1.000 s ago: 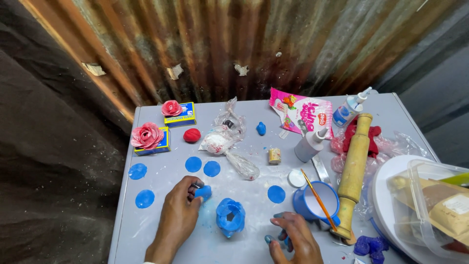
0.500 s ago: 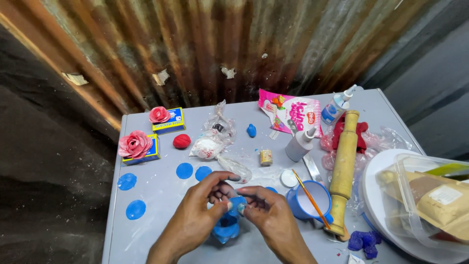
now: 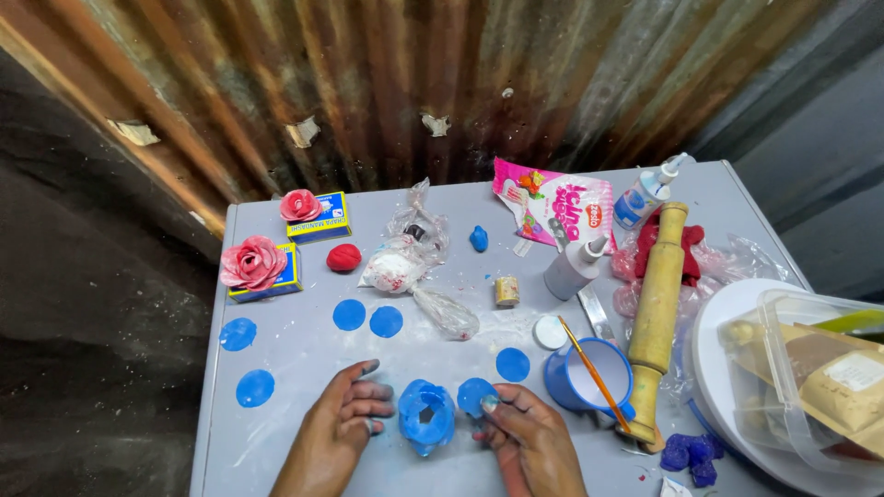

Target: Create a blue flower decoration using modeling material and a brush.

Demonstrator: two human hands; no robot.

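Rusty corrugated sheeting backs the grey table (image 3: 304,340) you work at, and everything on it sits within reach of your arms. Your left hand (image 3: 343,425) rests beside the blue paste flower (image 3: 425,416), fingers loosely curled against its side, apparently to steady it; whether they press it you cannot tell from this angle. Your right hand (image 3: 527,440) pinches a flat blue disc (image 3: 476,396) between thumb and fingertips, holding it upright just beside the flower's outer edge, as a petal would be offered up. The flower stands on the table between your two hands, its hollow centre facing up.

Beyond your left hand lie spare blue discs (image 3: 366,317), laid flat and apart so they do not stick together. Just past your right hand sits a blue cup (image 3: 589,377) with a brush (image 3: 594,373) leaning in it. Further right lies a wooden rolling pin (image 3: 657,313). Far beyond your left hand, finished pink roses (image 3: 253,262) sit on small boxes, out of the way.
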